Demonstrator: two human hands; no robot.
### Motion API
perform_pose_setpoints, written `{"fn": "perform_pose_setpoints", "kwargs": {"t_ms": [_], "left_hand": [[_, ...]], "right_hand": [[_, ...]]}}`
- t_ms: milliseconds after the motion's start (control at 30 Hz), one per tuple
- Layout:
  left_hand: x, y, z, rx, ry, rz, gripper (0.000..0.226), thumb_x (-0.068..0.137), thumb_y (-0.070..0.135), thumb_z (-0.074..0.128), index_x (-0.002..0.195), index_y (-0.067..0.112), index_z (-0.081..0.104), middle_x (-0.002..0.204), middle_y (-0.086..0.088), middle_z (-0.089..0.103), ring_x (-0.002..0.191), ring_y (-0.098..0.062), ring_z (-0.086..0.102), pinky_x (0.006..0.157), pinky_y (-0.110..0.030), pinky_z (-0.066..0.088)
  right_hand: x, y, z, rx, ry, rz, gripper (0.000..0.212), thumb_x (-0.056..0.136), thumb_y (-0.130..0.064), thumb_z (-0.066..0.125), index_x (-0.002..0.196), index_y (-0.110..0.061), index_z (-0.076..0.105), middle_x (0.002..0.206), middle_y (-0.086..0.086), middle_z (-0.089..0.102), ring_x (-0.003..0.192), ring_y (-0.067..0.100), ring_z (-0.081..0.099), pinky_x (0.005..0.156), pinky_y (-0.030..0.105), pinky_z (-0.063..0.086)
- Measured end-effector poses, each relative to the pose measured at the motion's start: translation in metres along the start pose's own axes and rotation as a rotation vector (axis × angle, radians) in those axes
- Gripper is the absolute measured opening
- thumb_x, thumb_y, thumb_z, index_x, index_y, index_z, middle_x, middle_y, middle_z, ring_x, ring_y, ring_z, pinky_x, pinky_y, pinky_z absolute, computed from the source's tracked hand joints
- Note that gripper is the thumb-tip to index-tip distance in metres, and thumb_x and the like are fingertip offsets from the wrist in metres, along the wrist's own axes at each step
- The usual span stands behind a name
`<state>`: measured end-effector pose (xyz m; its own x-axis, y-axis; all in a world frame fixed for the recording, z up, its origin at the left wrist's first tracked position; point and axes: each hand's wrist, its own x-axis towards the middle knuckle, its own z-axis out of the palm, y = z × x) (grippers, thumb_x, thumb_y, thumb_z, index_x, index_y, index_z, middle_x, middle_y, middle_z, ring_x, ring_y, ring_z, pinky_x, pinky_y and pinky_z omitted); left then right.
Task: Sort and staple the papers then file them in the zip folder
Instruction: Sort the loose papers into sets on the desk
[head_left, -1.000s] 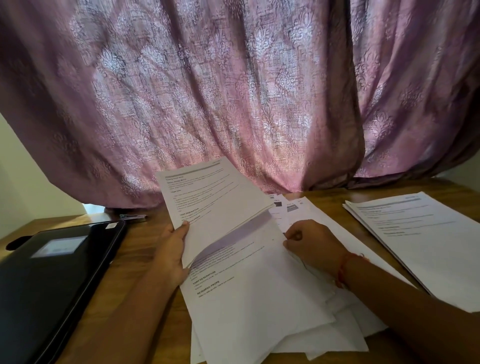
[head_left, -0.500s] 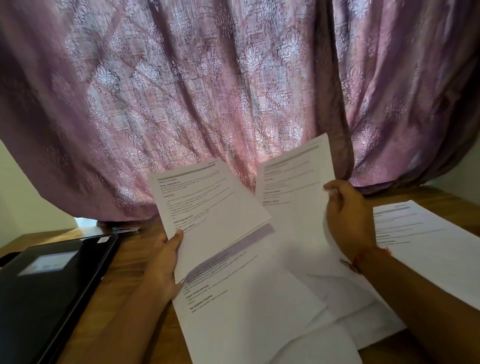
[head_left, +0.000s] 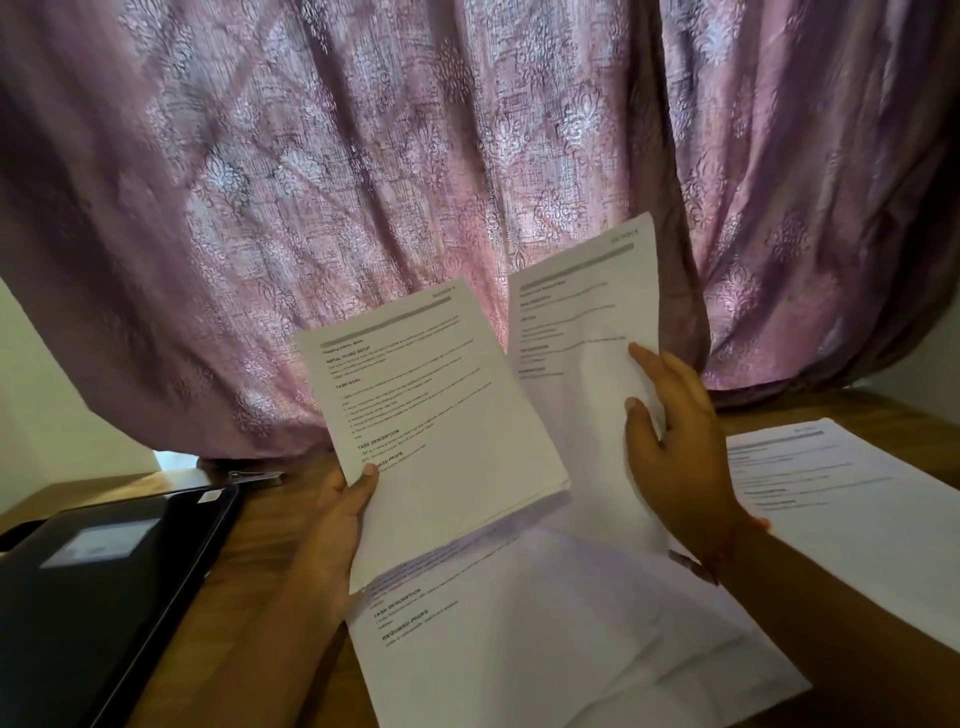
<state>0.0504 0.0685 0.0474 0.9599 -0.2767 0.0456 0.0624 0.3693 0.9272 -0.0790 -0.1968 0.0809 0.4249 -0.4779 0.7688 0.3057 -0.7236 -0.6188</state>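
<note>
My left hand (head_left: 337, 525) holds a small stack of printed pages (head_left: 436, 415) upright above the table, thumb on its lower left edge. My right hand (head_left: 675, 452) grips a single printed sheet (head_left: 582, 332) by its right edge, raised beside the stack and leaning behind it. Below both lies a loose heap of printed papers (head_left: 545, 639) on the wooden table. A black zip folder (head_left: 98, 587) lies flat at the left. A metal stapler (head_left: 257, 476) rests on the table behind the folder, near the curtain.
A second neat pile of printed pages (head_left: 841, 509) lies on the table (head_left: 270, 525) at the right. A pink patterned curtain (head_left: 415, 182) hangs right behind the table's far edge. A pale wall shows at the far left.
My right hand took a sheet from the heap on the table and lifted it up beside the stack in my left hand. The left hand's stack stayed raised.
</note>
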Motion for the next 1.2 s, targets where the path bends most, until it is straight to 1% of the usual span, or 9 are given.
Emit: {"fn": "perform_pose_setpoints", "kwargs": {"t_ms": [133,233,367,567,700,800,900,1033,1200], "left_hand": [[0.002,-0.005,0.001,-0.032,-0.049,-0.049,0.028,0.102,0.024,0.056,0.127,0.023,0.067,0.123,-0.012,0.072,0.115,-0.038,0.066,0.102,-0.058,0.049],[0.005,-0.009,0.001,-0.044,-0.081,-0.091,0.03,0.102,0.026,0.057,0.129,0.022,0.067,0.126,-0.014,0.07,0.119,-0.041,0.064,0.107,-0.063,0.044],[0.005,-0.011,0.002,-0.073,-0.121,-0.14,0.037,0.098,0.028,0.06,0.135,0.022,0.063,0.132,-0.014,0.067,0.123,-0.041,0.061,0.109,-0.062,0.042],[0.002,-0.014,0.01,-0.067,-0.176,-0.135,0.044,0.094,0.026,0.061,0.137,0.019,0.061,0.132,-0.011,0.067,0.123,-0.036,0.062,0.1,-0.049,0.053],[0.0,-0.016,0.016,0.044,-0.173,-0.04,0.044,0.089,0.027,0.064,0.133,0.019,0.062,0.127,-0.011,0.07,0.117,-0.036,0.066,0.096,-0.05,0.055],[0.001,-0.017,0.018,0.103,-0.139,0.022,0.047,0.085,0.032,0.068,0.131,0.02,0.063,0.126,-0.009,0.071,0.115,-0.035,0.068,0.102,-0.057,0.05],[-0.001,-0.016,0.021,0.079,-0.12,0.092,0.048,0.085,0.029,0.068,0.131,0.019,0.061,0.126,-0.009,0.071,0.111,-0.031,0.07,0.092,-0.048,0.056],[-0.009,-0.005,0.028,0.026,-0.183,0.185,0.043,0.093,0.011,0.06,0.136,0.015,0.056,0.127,-0.009,0.071,0.114,-0.029,0.069,0.092,-0.044,0.059],[-0.016,0.01,0.03,0.035,-0.284,0.234,0.038,0.091,0.006,0.058,0.126,0.019,0.068,0.126,-0.008,0.071,0.115,-0.027,0.069,0.088,-0.036,0.06]], "right_hand": [[0.001,0.002,0.001,0.3,-0.089,0.181,0.05,0.097,-0.001,0.053,0.132,-0.037,0.05,0.142,-0.011,0.048,0.133,0.01,0.046,0.111,0.041,0.041],[0.005,-0.002,-0.001,0.433,-0.127,0.315,0.049,0.097,-0.001,0.053,0.13,-0.038,0.054,0.139,-0.012,0.053,0.129,0.006,0.051,0.108,0.038,0.045],[0.003,-0.006,-0.001,0.54,-0.213,0.344,0.049,0.097,0.003,0.05,0.132,-0.032,0.054,0.134,-0.016,0.055,0.115,-0.01,0.056,0.095,0.015,0.048],[-0.003,-0.002,0.006,0.664,-0.347,0.385,0.058,0.098,0.004,0.046,0.132,-0.042,0.052,0.145,-0.014,0.049,0.134,0.008,0.047,0.111,0.043,0.041],[-0.006,-0.004,0.008,0.588,-0.377,0.46,0.039,0.104,-0.027,0.045,0.131,-0.054,0.046,0.132,-0.015,0.061,0.12,0.014,0.06,0.1,0.041,0.05],[-0.008,-0.001,0.007,0.521,-0.423,0.527,0.032,0.097,-0.06,0.042,0.123,-0.053,0.058,0.126,-0.014,0.065,0.119,0.015,0.06,0.104,0.046,0.046],[-0.012,-0.007,0.009,0.481,-0.509,0.503,0.037,0.098,-0.045,0.05,0.132,-0.032,0.058,0.128,-0.013,0.063,0.119,0.012,0.06,0.102,0.039,0.049],[-0.014,-0.014,0.012,0.309,-0.478,0.367,0.039,0.1,-0.016,0.053,0.137,-0.025,0.046,0.124,-0.016,0.058,0.106,-0.001,0.058,0.075,0.004,0.049],[-0.013,-0.017,0.011,0.422,-0.399,0.287,0.039,0.099,-0.01,0.053,0.136,-0.019,0.046,0.122,-0.012,0.064,0.105,-0.009,0.062,0.076,0.008,0.05]]}}
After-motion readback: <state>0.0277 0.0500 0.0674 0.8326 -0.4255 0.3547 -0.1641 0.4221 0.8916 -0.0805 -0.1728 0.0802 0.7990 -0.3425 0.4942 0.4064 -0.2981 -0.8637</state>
